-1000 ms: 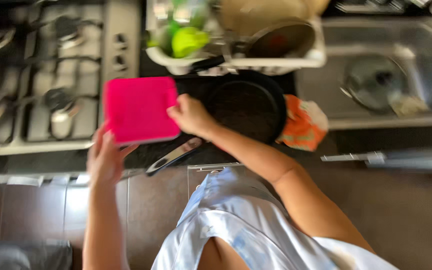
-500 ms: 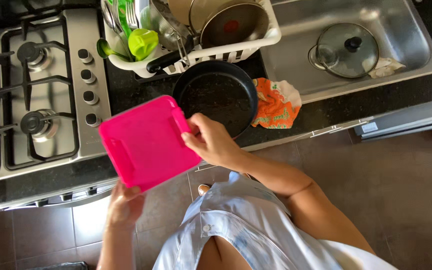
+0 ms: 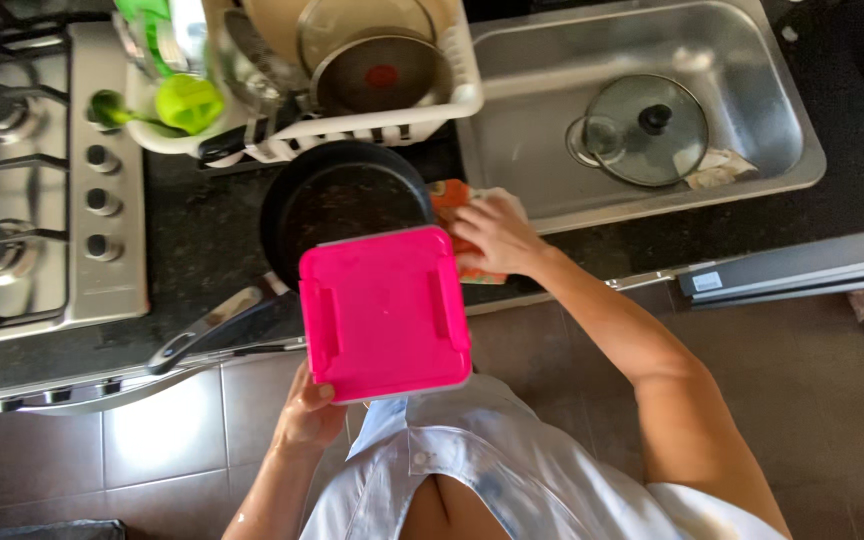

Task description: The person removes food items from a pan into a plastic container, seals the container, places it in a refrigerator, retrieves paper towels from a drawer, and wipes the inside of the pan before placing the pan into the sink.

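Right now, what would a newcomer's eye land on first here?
The bright pink square lid, held up by the left hand in front of the counter edge. Next, the right hand on the orange cloth beside the black frying pan.

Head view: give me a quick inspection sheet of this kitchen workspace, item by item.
Surface: dark counter between gas hob and steel sink.
Job's things: pink square lid, held flat above the counter edge; orange cloth beside the black frying pan.
Clutter: white dish rack with pans and green utensils; glass pot lid in the sink.
Hands: left hand grips the lid's near edge; right hand rests on the cloth.
Cables: nothing seen.
Surroundings: brown floor tiles.
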